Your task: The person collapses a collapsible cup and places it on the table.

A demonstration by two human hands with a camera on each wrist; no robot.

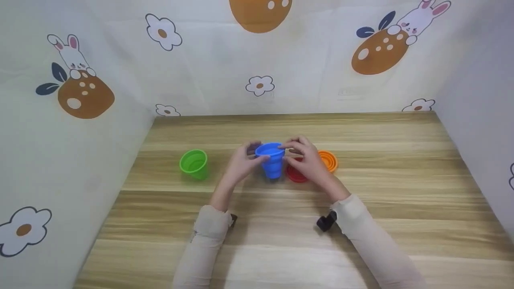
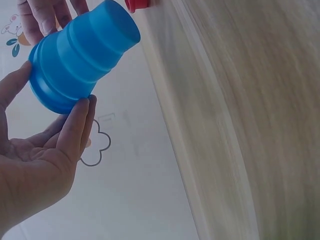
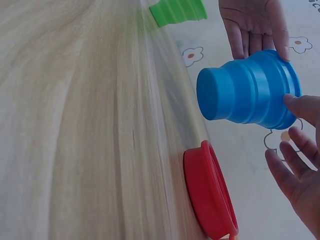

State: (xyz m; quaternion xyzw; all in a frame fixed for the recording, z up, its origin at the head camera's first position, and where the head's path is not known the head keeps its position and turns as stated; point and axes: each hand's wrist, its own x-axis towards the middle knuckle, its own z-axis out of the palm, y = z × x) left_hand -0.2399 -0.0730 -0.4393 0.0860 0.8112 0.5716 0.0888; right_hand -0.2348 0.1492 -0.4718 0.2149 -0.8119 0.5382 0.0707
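Observation:
A blue collapsible cup, drawn out to full height in stepped rings, is held upright between both hands with its mouth up. My left hand grips it by the rim, thumb on the near side and fingers around the far side. On the opposite side, my right hand pinches the rim between thumb and forefinger. The other right fingers spread apart from the wall. In the right wrist view the blue cup hangs above the table level, its base showing.
A green cup, also drawn out, stands to the left. Behind and under my right hand lie a flattened red cup, partly hidden, and a flattened orange cup. The wooden table meets patterned walls at its back and sides.

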